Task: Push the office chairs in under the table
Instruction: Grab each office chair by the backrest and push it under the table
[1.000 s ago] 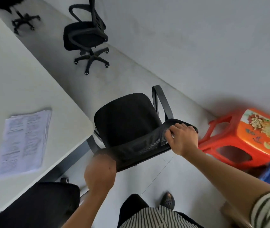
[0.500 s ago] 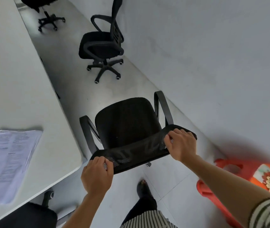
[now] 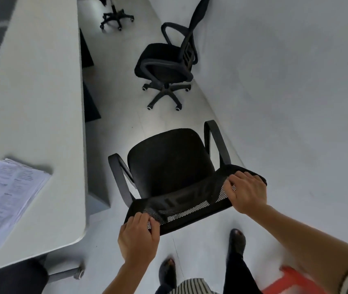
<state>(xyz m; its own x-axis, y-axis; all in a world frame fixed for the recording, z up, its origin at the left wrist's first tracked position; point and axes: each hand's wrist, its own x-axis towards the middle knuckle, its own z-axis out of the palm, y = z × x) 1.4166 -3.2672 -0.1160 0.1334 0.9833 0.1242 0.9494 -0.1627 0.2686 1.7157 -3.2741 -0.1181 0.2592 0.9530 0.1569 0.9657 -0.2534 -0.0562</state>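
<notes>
A black office chair (image 3: pixel 169 162) with a mesh backrest stands in front of me, its seat pointing away along the aisle beside the white table (image 3: pixel 31 102). My left hand (image 3: pixel 138 238) grips the left end of the backrest's top edge. My right hand (image 3: pixel 246 193) grips the right end. A second black office chair (image 3: pixel 166 64) stands farther down the aisle, away from the table and close to the wall. Only the wheeled base of a third chair (image 3: pixel 116 15) shows at the top.
A stack of printed papers (image 3: pixel 5 200) lies on the table near its corner. A black chair seat (image 3: pixel 10 279) is tucked under the table at bottom left. A red plastic stool (image 3: pixel 291 281) sits at bottom right. The grey wall (image 3: pixel 296 81) runs along the right.
The chair has swung round from the table corner into the aisle, both hands still on its backrest. I have stepped forward, so the red stool has slid to the bottom right.
</notes>
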